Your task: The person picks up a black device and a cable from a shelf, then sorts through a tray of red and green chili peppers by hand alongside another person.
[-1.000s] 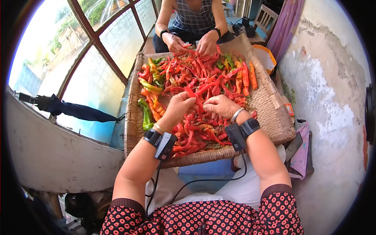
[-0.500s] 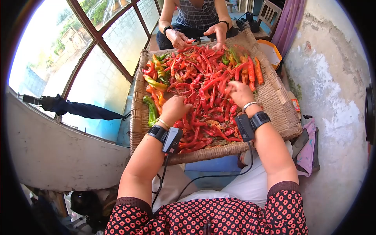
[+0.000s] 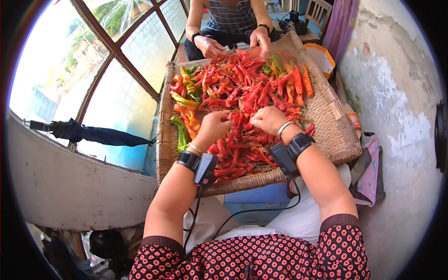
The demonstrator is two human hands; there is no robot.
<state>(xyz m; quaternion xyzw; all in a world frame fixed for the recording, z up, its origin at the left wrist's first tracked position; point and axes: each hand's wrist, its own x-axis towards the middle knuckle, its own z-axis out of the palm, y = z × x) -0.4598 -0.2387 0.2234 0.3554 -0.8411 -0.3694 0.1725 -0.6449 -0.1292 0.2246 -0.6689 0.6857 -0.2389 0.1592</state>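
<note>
A heap of red peppers (image 3: 233, 88) covers the middle of a woven tray (image 3: 336, 135). My left hand (image 3: 214, 127) is over the heap's left part, its fingers closed around something too small to make out. Close to its right, my right hand (image 3: 269, 120) is also closed, thumb and fingers pressed together over the red peppers; what it grips is hidden. A small gap separates the two hands. Green peppers (image 3: 180, 134) and orange ones (image 3: 190, 122) lie left of my left hand. More orange peppers (image 3: 307, 81) lie at the heap's right side.
Across the tray, another person's hands (image 3: 210, 47) are at the heap's far edge. A folded dark umbrella (image 3: 102, 134) lies by the window at left. An orange-rimmed container (image 3: 322, 58) and a wooden chair (image 3: 318, 15) stand at the back right. A rough wall rises at right.
My right hand has moved left and slightly down, closer to my left hand. My left hand has shifted slightly. The other person's hands have moved slightly at the far edge.
</note>
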